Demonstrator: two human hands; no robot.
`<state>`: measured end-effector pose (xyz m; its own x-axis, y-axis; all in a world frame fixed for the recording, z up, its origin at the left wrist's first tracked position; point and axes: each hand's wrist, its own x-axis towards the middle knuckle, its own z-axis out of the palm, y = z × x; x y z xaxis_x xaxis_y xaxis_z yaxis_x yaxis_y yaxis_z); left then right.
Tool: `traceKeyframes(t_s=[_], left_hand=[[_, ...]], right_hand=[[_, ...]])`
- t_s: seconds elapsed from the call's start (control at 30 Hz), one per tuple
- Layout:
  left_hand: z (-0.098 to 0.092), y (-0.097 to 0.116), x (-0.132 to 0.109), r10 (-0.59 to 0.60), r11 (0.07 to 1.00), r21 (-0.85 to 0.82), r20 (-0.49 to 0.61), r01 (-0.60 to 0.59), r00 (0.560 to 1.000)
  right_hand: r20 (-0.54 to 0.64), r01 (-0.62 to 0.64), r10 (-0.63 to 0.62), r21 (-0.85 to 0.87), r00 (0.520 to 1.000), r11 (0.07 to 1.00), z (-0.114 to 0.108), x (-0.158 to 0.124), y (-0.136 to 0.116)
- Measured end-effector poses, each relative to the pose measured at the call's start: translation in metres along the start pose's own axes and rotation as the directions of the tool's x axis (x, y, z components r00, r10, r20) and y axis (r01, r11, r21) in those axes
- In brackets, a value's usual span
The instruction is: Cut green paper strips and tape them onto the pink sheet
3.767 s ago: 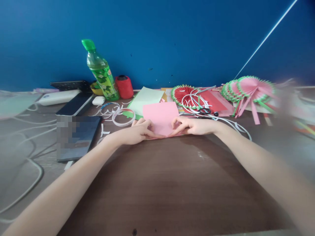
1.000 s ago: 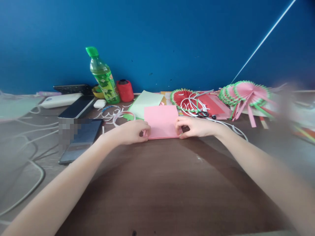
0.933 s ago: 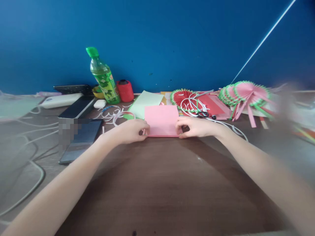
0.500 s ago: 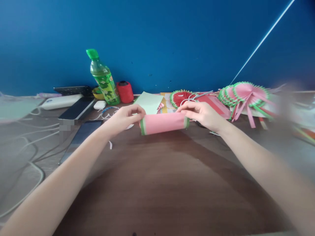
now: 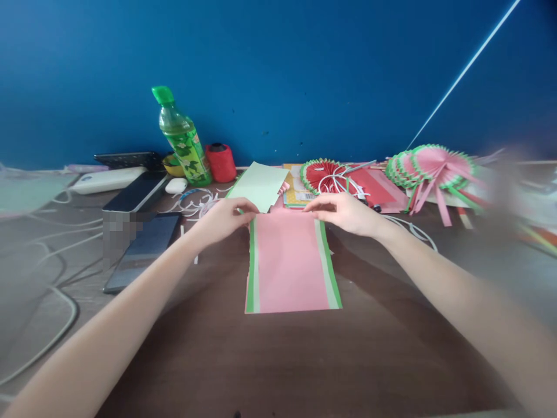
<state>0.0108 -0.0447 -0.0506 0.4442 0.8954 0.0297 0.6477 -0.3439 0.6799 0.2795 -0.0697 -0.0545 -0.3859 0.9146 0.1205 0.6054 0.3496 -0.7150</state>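
A pink sheet of paper point(image 5: 292, 261) with pale and bright green stripes along its left and right sides lies over the brown table, its near edge toward me. My left hand point(image 5: 228, 219) pinches its far left corner between thumb and fingers. At the far right corner my right hand point(image 5: 346, 213) grips the paper the same way, thumb below the forefinger. Just beyond the far edge lies a pale green sheet point(image 5: 259, 184). A red pleated paper fan point(image 5: 319, 174) with a green rim rests behind my right hand.
A green drink bottle point(image 5: 185, 142) and a red thread spool point(image 5: 221, 163) stand by the blue wall. Phones point(image 5: 145, 247), a white case point(image 5: 176, 186) and cables point(image 5: 65, 302) lie left. Pink pleated fans point(image 5: 441, 165) with paper strips are at right.
The pink paper, curled up between my hands before, now hangs down flat toward me. Both hands have moved slightly lower, still at its far corners.
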Motion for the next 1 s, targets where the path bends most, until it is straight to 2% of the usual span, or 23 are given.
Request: traceKeyframes(t_s=[0.1,0.23,0.47,0.6,0.83,1.0], left_hand=[[0.004,-0.002,0.0,0.11,0.957,0.259,0.086,-0.129,0.99],[0.009,-0.005,0.0,0.207,0.882,0.395,0.161,-0.255,0.965],[0.016,-0.002,-0.001,0.158,0.912,0.347,0.203,-0.221,0.966],[0.02,0.004,-0.003,0.128,0.909,0.372,0.176,-0.186,0.976],[0.023,0.002,-0.004,0.217,0.843,0.461,0.181,-0.278,0.959],[0.021,0.007,-0.006,0.188,0.86,0.432,0.225,-0.271,0.956]], right_hand=[[0.082,0.037,-0.028,-0.106,0.996,0.994,0.005,0.0,0.003],[0.152,0.062,-0.039,-0.151,0.988,0.987,0.011,0.0,0.003],[0.153,0.066,-0.034,-0.209,0.988,0.976,0.015,0.0,0.004],[0.17,0.058,-0.026,-0.184,0.985,0.981,0.015,0.0,0.005],[0.179,0.11,-0.073,-0.205,0.981,0.973,0.015,0.0,0.005],[0.172,0.109,-0.072,-0.216,0.982,0.97,0.015,0.0,0.005]])
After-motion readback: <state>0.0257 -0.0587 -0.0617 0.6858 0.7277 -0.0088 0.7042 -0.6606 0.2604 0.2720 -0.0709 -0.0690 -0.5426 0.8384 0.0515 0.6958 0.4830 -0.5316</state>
